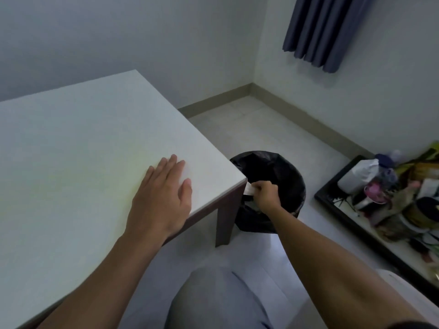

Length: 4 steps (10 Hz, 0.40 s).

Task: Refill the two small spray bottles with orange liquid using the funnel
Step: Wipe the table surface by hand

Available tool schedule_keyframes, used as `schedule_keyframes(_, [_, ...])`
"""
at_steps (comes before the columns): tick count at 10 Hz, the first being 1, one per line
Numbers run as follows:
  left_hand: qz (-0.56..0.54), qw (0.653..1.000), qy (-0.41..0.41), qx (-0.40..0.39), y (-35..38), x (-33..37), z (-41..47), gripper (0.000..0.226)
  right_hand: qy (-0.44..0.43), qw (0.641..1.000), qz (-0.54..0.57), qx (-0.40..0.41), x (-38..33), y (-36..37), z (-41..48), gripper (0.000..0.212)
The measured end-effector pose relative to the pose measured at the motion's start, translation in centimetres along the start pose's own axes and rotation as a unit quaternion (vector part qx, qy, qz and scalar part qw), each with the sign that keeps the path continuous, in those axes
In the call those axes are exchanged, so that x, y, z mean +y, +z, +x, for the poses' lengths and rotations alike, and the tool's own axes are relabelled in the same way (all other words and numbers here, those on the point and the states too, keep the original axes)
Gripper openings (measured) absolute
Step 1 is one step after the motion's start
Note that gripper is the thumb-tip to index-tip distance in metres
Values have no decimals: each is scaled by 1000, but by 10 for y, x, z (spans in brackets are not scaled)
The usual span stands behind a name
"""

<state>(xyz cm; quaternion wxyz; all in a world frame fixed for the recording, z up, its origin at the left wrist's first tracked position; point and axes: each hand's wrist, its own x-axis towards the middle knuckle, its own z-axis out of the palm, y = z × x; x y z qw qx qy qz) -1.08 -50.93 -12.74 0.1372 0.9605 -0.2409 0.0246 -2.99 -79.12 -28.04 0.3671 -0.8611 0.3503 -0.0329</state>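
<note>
No spray bottle, funnel or orange liquid shows in the head view. My left hand (164, 198) lies flat, palm down, fingers spread, on the white table (71, 150) near its right corner, holding nothing. My right hand (266, 194) reaches past the table corner, over a bin lined with a black bag (280, 172). It pinches a small whitish piece of tissue or paper (249, 189) above the bin's opening.
The table's dark leg (224, 224) stands right beside the bin. A black tray (332, 203) on the floor at the right holds several bottles, jars and packets. A dark curtain (332, 32) hangs at the top right. My knees fill the bottom centre.
</note>
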Motion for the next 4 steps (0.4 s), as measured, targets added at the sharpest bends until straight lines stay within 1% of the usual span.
schedule_keyframes(1, [3, 1000, 5, 0, 2, -1, 1, 70, 66, 993, -56, -77, 20, 24, 22, 31])
schedule_keyframes(2, [-3, 1000, 8, 2, 3, -2, 3, 69, 80, 981, -101, -143, 26, 34, 33, 33])
schedule_keyframes(3, [-18, 1000, 9, 7, 4, -4, 4, 68, 82, 972, -130, -176, 25, 33, 32, 37])
schedule_keyframes(4, [-19, 1000, 4, 9, 4, -4, 4, 68, 74, 983, -90, -140, 20, 28, 27, 42])
